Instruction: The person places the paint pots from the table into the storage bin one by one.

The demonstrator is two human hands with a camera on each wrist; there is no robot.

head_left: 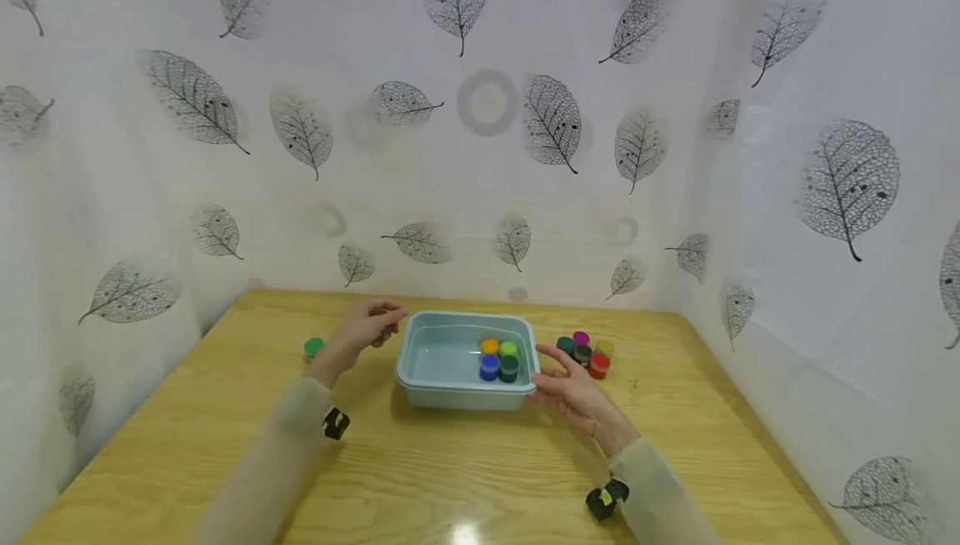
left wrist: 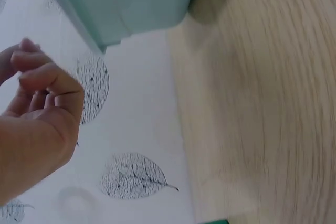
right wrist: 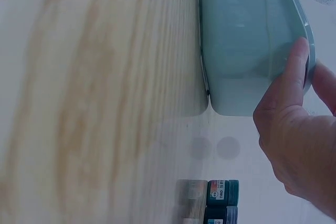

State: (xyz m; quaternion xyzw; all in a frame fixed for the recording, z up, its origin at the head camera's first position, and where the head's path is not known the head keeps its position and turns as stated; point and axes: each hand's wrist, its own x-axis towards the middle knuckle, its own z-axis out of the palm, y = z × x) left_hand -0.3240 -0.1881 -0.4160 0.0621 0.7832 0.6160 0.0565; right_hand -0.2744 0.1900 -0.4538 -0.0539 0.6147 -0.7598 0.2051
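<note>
A pale blue-green plastic bin (head_left: 465, 399) stands on the wooden table with several small paint pots inside: orange (head_left: 490, 347), light green (head_left: 508, 349), blue (head_left: 489, 367) and dark green (head_left: 508, 369). My right hand (head_left: 573, 395) grips the bin's right end, thumb and fingers on either side of the rim, as the right wrist view also shows. Just off the bin's left end is my left hand (head_left: 366, 330), its fingers loosely bent and holding nothing visible. In the left wrist view, that hand (left wrist: 44, 95) is apart from the bin wall (left wrist: 136, 3).
Right of the bin, several more paint pots stand grouped, among them a red pot (head_left: 599, 366) and a magenta one (head_left: 581, 337). A single green pot (head_left: 313, 349) sits beyond the left forearm. Leaf-patterned curtain (head_left: 450, 153) encloses the table's back and sides.
</note>
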